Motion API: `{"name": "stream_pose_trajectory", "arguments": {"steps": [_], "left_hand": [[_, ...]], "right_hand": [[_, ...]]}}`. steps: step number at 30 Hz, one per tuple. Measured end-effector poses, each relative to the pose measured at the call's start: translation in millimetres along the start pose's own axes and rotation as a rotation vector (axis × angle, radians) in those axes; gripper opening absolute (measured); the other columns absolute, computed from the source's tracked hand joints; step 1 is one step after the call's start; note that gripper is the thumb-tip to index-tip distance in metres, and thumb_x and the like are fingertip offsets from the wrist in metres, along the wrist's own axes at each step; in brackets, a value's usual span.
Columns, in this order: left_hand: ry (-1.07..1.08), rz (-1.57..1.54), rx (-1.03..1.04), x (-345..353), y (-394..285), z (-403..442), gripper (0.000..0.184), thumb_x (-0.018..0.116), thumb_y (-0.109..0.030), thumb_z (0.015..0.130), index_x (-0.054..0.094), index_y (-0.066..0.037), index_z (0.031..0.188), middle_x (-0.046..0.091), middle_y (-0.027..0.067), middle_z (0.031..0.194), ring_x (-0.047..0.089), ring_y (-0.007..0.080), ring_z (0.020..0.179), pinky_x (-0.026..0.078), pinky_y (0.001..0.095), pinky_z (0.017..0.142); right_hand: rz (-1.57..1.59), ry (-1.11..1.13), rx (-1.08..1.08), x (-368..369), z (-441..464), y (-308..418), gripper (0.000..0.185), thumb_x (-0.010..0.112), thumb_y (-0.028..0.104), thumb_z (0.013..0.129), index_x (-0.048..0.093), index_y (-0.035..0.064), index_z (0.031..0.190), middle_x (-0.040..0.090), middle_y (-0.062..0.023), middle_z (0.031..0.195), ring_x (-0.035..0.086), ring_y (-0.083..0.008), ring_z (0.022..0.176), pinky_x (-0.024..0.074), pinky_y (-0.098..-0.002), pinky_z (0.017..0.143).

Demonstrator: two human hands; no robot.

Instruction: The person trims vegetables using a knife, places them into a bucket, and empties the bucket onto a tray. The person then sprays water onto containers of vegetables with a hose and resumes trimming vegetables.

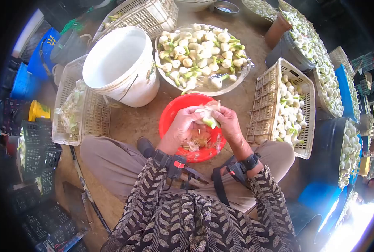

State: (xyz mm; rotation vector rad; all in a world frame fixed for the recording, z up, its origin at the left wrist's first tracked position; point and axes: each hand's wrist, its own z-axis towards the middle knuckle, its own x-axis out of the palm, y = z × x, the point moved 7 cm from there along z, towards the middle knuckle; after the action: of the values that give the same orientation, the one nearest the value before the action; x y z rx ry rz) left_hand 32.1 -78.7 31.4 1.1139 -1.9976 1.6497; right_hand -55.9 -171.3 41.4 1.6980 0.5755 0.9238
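Note:
Over a red basin (167, 122), both hands meet around one fresh garlic bulb (210, 122) with a cut green stem. My left hand (183, 124) has its fingers closed on the bulb. My right hand (229, 126) pinches it from the other side, where a loose flap of pale skin (212, 105) stands up. Peeled skins (197, 140) lie in the bottom of the basin. Just beyond, a wide metal bowl (242, 80) holds many garlic bulbs (204, 50) with green stems in some water.
A white bucket (130, 90) stands front left, beside a crate (95, 113) holding skins. On my right a plastic crate (306, 117) contains trimmed garlic bulbs (288, 111). Large heaped containers (321, 71) line the right side; dark crates (40, 143) are stacked at left.

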Motion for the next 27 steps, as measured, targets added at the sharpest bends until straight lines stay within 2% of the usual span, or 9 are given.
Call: {"name": "stream_pose_trajectory", "arguments": {"steps": [5, 7, 8, 9, 12, 16, 19, 23, 27], "left_hand": [[0.037, -0.395, 0.13, -19, -10, -5, 0.035, 0.062, -0.013, 0.081, 0.053, 0.0, 0.113, 0.061, 0.0114, 0.106, 0.058, 0.0248, 0.1, 0.049, 0.0417, 0.087], [-0.054, -0.526, 0.223, -23, -12, -11, 0.036, 0.062, -0.014, 0.081, 0.052, -0.001, 0.113, 0.059, 0.0112, 0.11, 0.056, 0.0258, 0.103, 0.046, 0.0426, 0.091], [-0.128, -0.51, 0.22, -34, -5, -9, 0.038, 0.063, -0.014, 0.082, 0.05, -0.001, 0.116, 0.057, 0.0107, 0.115, 0.055, 0.025, 0.105, 0.043, 0.0426, 0.095], [-0.124, -0.515, 0.214, -32, -5, -10, 0.038, 0.063, -0.014, 0.082, 0.05, -0.001, 0.116, 0.057, 0.0107, 0.115, 0.055, 0.025, 0.105, 0.043, 0.0426, 0.095], [-0.059, -0.457, 0.205, -20, -5, -11, 0.038, 0.062, -0.013, 0.084, 0.049, -0.001, 0.118, 0.056, 0.0107, 0.115, 0.055, 0.0242, 0.105, 0.043, 0.0417, 0.095], [-0.028, -0.273, 0.249, -5, -12, -7, 0.037, 0.059, -0.006, 0.085, 0.048, -0.002, 0.121, 0.057, 0.0105, 0.115, 0.055, 0.0203, 0.105, 0.045, 0.0377, 0.092], [-0.037, -0.089, 0.296, 2, -21, -14, 0.04, 0.059, -0.002, 0.084, 0.047, -0.002, 0.122, 0.057, 0.01, 0.114, 0.056, 0.0183, 0.104, 0.047, 0.0348, 0.089], [-0.074, 0.308, 0.32, 6, -27, -18, 0.044, 0.061, 0.0, 0.082, 0.046, 0.0, 0.123, 0.057, 0.01, 0.11, 0.057, 0.0179, 0.101, 0.049, 0.033, 0.085], [-0.092, 0.187, 0.359, -3, -33, -13, 0.047, 0.064, -0.003, 0.08, 0.044, -0.002, 0.123, 0.057, 0.0083, 0.108, 0.056, 0.0164, 0.101, 0.048, 0.0269, 0.084]], "right_hand": [[-0.295, -0.194, 0.105, -35, 3, -15, 0.023, 0.053, 0.018, 0.089, 0.063, -0.001, 0.098, 0.066, -0.0047, 0.086, 0.059, -0.0082, 0.076, 0.0473, -0.026, 0.063], [-1.09, 0.259, -0.005, 6, -1, -19, 0.025, 0.054, 0.022, 0.089, 0.063, -0.0008, 0.093, 0.066, -0.0089, 0.081, 0.061, -0.0115, 0.073, 0.0472, -0.0307, 0.061], [-1.154, 0.207, -0.059, 8, -6, -14, 0.024, 0.056, 0.022, 0.088, 0.062, -0.0021, 0.089, 0.066, -0.0116, 0.078, 0.063, -0.0149, 0.07, 0.0473, -0.0324, 0.06], [-1.158, 0.202, -0.053, 19, -8, 0, 0.024, 0.056, 0.022, 0.088, 0.062, -0.0021, 0.089, 0.066, -0.0116, 0.078, 0.063, -0.0149, 0.07, 0.0473, -0.0324, 0.06], [-0.404, -0.007, -0.012, 29, 0, 30, 0.02, 0.058, 0.015, 0.086, 0.062, -0.0038, 0.085, 0.066, -0.0115, 0.074, 0.064, -0.0162, 0.067, 0.0489, -0.0285, 0.062], [-0.644, -0.05, -0.111, 25, 4, 40, 0.02, 0.057, 0.014, 0.086, 0.063, -0.0046, 0.082, 0.065, -0.0094, 0.068, 0.064, -0.0144, 0.064, 0.0495, -0.028, 0.059], [-0.885, -0.077, -0.224, 27, 6, 47, 0.009, 0.057, 0.007, 0.078, 0.062, 0.0011, 0.075, 0.061, -0.0148, 0.063, 0.061, -0.0287, 0.058, 0.0476, -0.0359, 0.055], [-1.094, -0.136, -0.318, 34, 9, 57, 0.009, 0.059, 0.01, 0.074, 0.059, 0.0045, 0.067, 0.058, -0.017, 0.062, 0.057, -0.0351, 0.057, 0.0458, -0.0402, 0.053], [-1.046, -0.152, -0.22, 31, 6, 38, 0.019, 0.059, 0.017, 0.076, 0.057, 0.0042, 0.062, 0.058, -0.0172, 0.062, 0.059, -0.0353, 0.06, 0.0457, -0.0439, 0.056]]}}
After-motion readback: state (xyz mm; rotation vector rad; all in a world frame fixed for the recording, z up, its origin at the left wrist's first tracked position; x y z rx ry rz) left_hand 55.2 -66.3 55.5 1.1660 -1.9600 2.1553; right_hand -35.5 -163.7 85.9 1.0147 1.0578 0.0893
